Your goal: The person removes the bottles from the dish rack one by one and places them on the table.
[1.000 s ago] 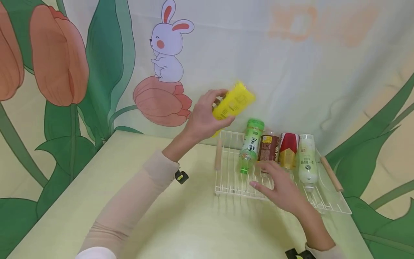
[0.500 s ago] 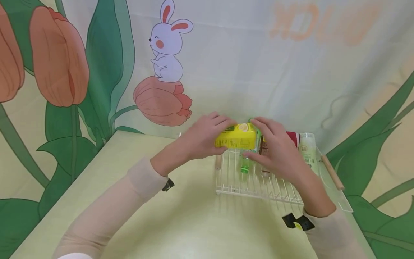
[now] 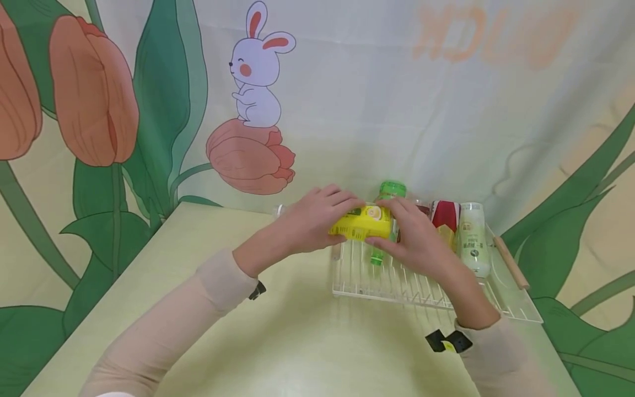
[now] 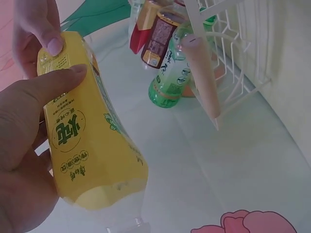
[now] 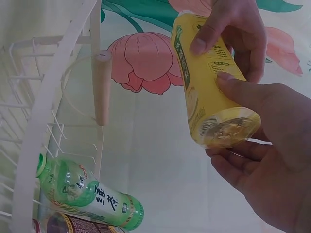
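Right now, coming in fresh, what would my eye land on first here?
Probably the yellow bottle, bright in the middle of the head view, held between the left hand and the right hand. Next might be the white rabbit, pictured on the backdrop atop a pink tulip. Then the white rack, on the head view's right, with the green bottle among others.

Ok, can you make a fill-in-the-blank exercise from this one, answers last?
The left hand and right hand both hold a bottle coloured mostly ____.
In the head view, the leftmost bottle on the rack has a cap coloured ____.
The animal printed on the backdrop is a ____.
Missing words: yellow; green; rabbit.
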`<move>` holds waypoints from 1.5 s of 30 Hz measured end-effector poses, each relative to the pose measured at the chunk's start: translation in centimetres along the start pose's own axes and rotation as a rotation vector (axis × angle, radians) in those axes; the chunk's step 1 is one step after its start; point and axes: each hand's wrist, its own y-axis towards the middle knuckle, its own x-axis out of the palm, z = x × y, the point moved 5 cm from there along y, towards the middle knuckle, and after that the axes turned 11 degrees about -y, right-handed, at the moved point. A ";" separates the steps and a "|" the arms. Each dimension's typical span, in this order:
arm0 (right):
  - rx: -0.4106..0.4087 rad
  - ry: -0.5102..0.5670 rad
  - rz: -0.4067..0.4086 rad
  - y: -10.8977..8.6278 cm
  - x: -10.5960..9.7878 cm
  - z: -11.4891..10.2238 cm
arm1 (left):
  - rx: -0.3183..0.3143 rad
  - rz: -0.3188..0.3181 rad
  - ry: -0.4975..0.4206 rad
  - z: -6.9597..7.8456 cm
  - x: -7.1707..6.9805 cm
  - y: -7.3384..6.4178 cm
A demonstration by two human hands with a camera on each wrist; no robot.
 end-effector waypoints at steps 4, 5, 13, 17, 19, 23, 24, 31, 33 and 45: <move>0.000 0.004 0.045 -0.1 0.1 0.1 | 0.007 0.046 0.028 -0.2 -0.4 -0.3; 0.001 0.006 0.059 -0.1 0.1 0.2 | 0.007 0.070 0.040 -0.2 -0.6 -0.5; 0.066 0.051 0.148 0.1 0.1 1.2 | -0.146 0.386 -0.064 -2.9 -3.8 -3.7; 0.086 0.086 0.155 0.4 0.3 1.4 | -0.349 0.502 -0.306 -5.9 -3.8 -5.8; 0.086 0.109 0.153 0.5 0.6 1.3 | -0.465 0.538 -0.455 -7.2 -3.1 -6.9; 0.089 0.156 0.151 0.6 1.1 1.0 | -0.652 0.575 -0.766 -9.1 -0.9 -8.4; 0.092 0.165 0.153 0.6 1.3 1.0 | -0.685 0.566 -0.851 -9.4 -0.3 -8.5; 0.086 0.260 0.167 0.4 2.3 1.0 | -0.557 0.505 -1.504 -9.2 4.1 -6.8; 0.092 0.284 0.157 0.3 2.7 0.9 | -0.454 0.511 -1.661 -8.6 4.7 -6.2; 0.057 0.247 0.039 0.2 4.3 1.4 | -0.374 0.554 -1.634 -8.7 3.1 -5.9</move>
